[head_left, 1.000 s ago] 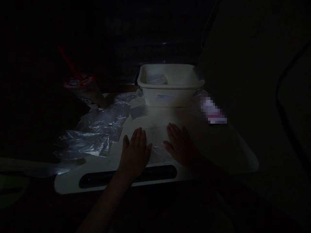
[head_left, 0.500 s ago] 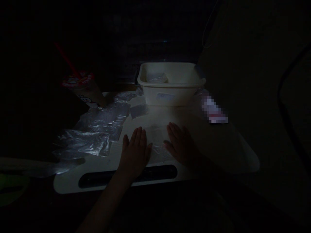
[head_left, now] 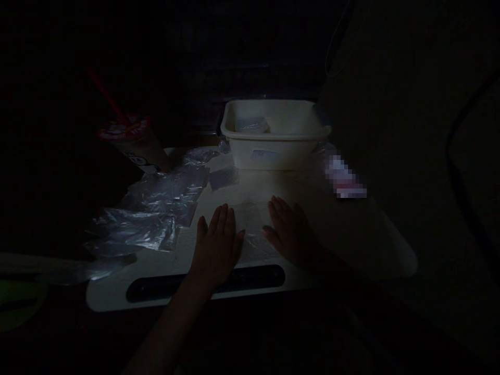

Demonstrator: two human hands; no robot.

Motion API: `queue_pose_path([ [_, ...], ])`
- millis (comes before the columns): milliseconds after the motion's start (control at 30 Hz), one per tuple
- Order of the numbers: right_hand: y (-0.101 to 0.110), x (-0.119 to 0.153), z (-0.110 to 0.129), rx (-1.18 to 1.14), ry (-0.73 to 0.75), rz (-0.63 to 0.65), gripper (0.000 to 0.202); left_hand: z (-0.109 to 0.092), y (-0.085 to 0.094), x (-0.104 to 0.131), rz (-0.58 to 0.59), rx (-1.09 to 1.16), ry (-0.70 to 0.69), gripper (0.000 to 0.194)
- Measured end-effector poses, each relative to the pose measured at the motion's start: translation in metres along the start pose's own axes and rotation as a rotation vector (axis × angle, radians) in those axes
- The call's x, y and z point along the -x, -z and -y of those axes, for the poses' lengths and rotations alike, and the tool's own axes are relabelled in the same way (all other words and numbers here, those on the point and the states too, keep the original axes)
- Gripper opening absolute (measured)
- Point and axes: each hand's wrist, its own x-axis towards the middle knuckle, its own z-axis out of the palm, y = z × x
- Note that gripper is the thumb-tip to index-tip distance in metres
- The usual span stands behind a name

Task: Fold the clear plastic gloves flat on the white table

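Observation:
My left hand (head_left: 216,239) lies flat on the small white table (head_left: 304,224), its fingers stretched out. My right hand (head_left: 289,229) rests palm down across from it, also with its fingers extended. Between them a clear plastic bag (head_left: 252,242) is spread flat, and both hands seem to touch its sides. Dim light hides most of my right forearm and the bag's exact edges. To the left of my left hand lies a loose pile of clear plastic bags (head_left: 152,224). Beyond my fingers sits a small flat packet (head_left: 223,178).
At the back of the table stands a white plastic basin (head_left: 273,153) with a clear packet (head_left: 250,125) inside. A lidded drink cup (head_left: 140,148) with a red straw is at the back left. A blurred-out item (head_left: 344,178) lies at the right. A dark slot (head_left: 253,278) runs along the front edge.

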Motion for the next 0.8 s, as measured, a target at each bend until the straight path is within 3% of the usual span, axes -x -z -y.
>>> queue_pose_path([
  [800, -0.0004, 0.0001, -0.0002, 0.006, 0.004, -0.019, 0.054, -0.0014, 0.0014, -0.0007, 0.024, -0.023, 0.010, 0.050],
])
